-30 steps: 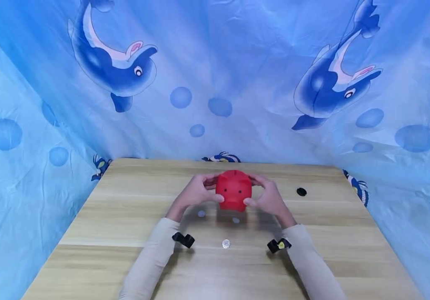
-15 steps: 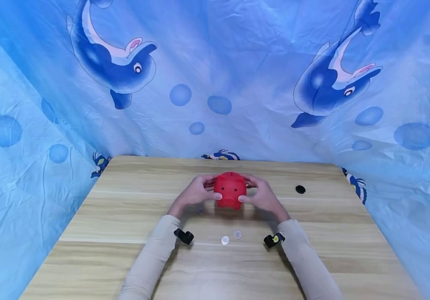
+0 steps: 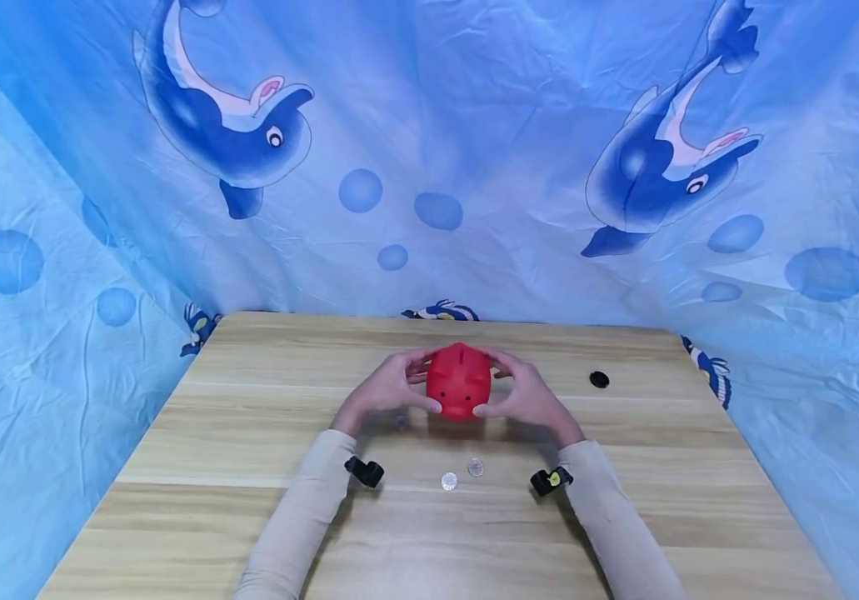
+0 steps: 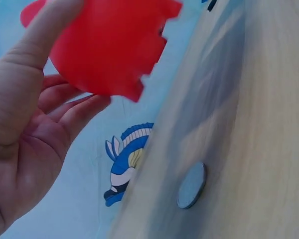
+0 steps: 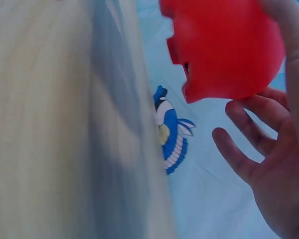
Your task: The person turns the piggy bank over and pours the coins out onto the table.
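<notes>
A red piggy bank [image 3: 458,382] is held up off the wooden table, its face and top slot towards me in the head view. My left hand [image 3: 390,386] grips its left side, thumb in front by the snout and fingers behind. On the other side my right hand [image 3: 530,393] holds it in the same manner. Both wrist views show the bank's stubby feet above the tabletop. Two silver coins, one nearer coin [image 3: 449,481] and one farther coin [image 3: 476,467], lie between my forearms. Another coin [image 4: 192,185] lies below my left hand.
A small black disc [image 3: 599,380] lies on the table [image 3: 249,450], right of my right hand. Behind the table hangs a blue dolphin-print sheet [image 3: 474,267], which also covers both sides. Each sleeve bears a small black wrist camera.
The bank has shifted slightly left and tipped, so its top slot shows more and its face sits lower. A coin blurred beneath it a second ago now lies closer to me on the table.
</notes>
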A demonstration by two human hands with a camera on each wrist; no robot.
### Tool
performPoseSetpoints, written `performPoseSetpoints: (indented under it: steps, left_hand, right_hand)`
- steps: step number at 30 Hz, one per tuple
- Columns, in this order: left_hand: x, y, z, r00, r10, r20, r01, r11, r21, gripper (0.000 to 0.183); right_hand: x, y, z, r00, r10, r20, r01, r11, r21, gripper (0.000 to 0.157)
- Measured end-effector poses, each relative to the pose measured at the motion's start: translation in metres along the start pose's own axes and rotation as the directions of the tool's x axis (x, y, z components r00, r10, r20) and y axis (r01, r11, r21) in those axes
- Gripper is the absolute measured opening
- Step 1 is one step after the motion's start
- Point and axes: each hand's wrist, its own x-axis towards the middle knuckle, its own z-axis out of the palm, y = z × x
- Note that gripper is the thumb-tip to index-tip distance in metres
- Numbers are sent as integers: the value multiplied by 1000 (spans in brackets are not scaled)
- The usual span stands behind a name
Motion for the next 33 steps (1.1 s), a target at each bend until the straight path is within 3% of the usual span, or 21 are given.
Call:
performPoseSetpoints:
  steps: [3, 5, 7, 8, 9, 10, 13, 16, 26, 33]
  left_hand:
    - [-3, 11, 1, 992, 123, -28, -118, 985, 124, 102]
    - [-6, 23, 1, 968, 247, -40, -232, 945, 230, 104]
    - [-9, 34, 2, 933, 358, -41, -331, 896, 297, 104]
    - [-11, 39, 2, 918, 393, -42, -360, 876, 320, 103]
    - [-11, 42, 3, 914, 402, -45, -367, 871, 325, 102]
    - [-11, 43, 3, 915, 400, -44, -368, 876, 312, 101]
    - [-12, 41, 3, 946, 321, -32, -305, 922, 238, 101]
    - [-11, 33, 3, 966, 255, -34, -246, 953, 178, 102]
    - [-10, 17, 5, 979, 195, -62, -184, 971, 153, 97]
    - [-13, 33, -1, 980, 185, -69, -169, 966, 196, 99]
  right_hand:
    - [-2, -13, -5, 999, -38, -29, 35, 994, -99, 105]
    - [-6, -25, -10, 992, -102, -75, 87, 980, -177, 111]
    - [-10, -37, -16, 976, -178, -126, 145, 961, -238, 113]
    - [-12, -41, -18, 966, -215, -146, 171, 949, -265, 113]
    - [-12, -43, -19, 959, -238, -152, 188, 941, -282, 112]
    - [-12, -43, -19, 958, -246, -146, 197, 938, -284, 111]
    - [-11, -40, -15, 972, -207, -115, 169, 947, -274, 108]
    - [-10, -37, -11, 982, -154, -110, 125, 964, -236, 107]
    - [-12, -27, -7, 984, -138, -116, 123, 984, -131, 101]
    - [-10, -32, -11, 970, -200, -136, 181, 973, -140, 101]
